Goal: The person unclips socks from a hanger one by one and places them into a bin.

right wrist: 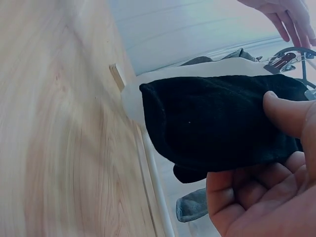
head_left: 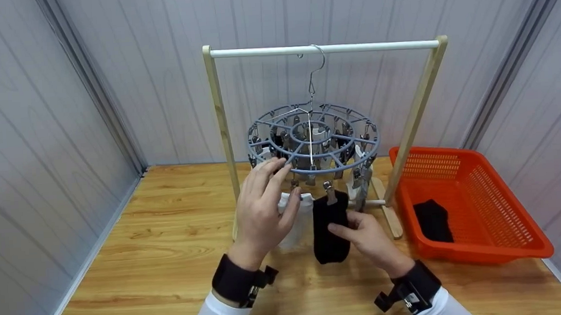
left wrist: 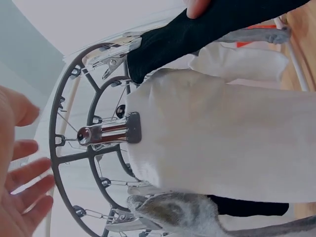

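Note:
A black sock (head_left: 332, 232) hangs from a metal clip (head_left: 330, 193) on the front of the round grey hanger (head_left: 314, 170). My right hand (head_left: 370, 235) pinches the sock's right edge, thumb in front and fingers behind, as the right wrist view also shows. Fingers spread, my left hand (head_left: 265, 209) is raised at the hanger's front left rim and holds nothing. Beside the black sock a white sock (left wrist: 212, 133) hangs from its own clip (left wrist: 111, 132). Grey socks (left wrist: 173, 212) hang nearby in the left wrist view.
The hanger hooks over the white bar (head_left: 376, 47) of a wooden-legged stand (head_left: 421, 105). At the right, an orange basket (head_left: 481, 250) holds another black sock (head_left: 434, 220). Wood-grain tabletop (head_left: 170, 261) lies underneath, and pale panel walls (head_left: 158, 62) rise behind and at both sides.

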Available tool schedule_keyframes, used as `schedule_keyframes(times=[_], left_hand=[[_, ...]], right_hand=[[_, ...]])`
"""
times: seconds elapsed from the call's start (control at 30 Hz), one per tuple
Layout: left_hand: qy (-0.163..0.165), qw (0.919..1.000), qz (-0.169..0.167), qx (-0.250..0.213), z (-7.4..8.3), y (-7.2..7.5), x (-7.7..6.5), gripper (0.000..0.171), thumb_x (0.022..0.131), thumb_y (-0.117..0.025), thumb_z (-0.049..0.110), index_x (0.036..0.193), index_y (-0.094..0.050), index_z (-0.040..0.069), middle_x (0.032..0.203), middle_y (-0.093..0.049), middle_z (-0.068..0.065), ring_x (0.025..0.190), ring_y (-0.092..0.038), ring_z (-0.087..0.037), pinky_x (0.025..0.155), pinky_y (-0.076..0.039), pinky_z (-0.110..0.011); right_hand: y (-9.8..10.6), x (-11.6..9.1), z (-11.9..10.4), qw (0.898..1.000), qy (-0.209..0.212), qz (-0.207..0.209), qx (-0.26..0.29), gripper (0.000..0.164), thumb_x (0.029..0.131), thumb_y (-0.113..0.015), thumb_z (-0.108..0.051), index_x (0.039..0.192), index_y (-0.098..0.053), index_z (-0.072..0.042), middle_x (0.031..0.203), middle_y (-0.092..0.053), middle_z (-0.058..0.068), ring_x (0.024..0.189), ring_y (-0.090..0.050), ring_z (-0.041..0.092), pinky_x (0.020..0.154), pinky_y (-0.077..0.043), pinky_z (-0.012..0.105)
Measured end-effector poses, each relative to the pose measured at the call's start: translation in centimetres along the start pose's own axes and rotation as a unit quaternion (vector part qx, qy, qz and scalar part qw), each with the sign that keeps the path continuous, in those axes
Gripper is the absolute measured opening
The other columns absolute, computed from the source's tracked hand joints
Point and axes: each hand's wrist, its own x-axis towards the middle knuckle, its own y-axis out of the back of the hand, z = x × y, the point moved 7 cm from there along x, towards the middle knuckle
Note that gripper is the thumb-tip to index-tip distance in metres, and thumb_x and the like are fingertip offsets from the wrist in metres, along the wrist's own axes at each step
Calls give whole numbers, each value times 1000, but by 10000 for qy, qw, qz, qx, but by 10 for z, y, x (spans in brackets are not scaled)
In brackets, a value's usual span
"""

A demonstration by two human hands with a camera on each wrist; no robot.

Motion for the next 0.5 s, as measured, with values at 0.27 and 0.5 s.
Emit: schedule_keyframes(times=[0.27, 0.5], left_hand=[[-433, 9988, 147, -149, 14, -3, -3, 41, 95, -80, 11, 134, -73, -1, 123, -73, -14, 112, -70, -32, 100, -59, -41], [-208, 9977, -561, -332, 18, -25, -11, 34, 98, -81, 12, 128, -74, -1, 117, -76, -10, 104, -73, -24, 92, -63, -32]], right_hand=[[-2, -1, -2, 9998, 111, -142, 33, 30, 105, -79, -15, 123, -76, 10, 114, -81, 20, 102, -79, 24, 90, -63, 31], [-6, -1, -2, 9991, 100, -381, 138, 29, 107, -76, -15, 123, -78, 9, 114, -81, 21, 104, -79, 25, 91, -63, 33]])
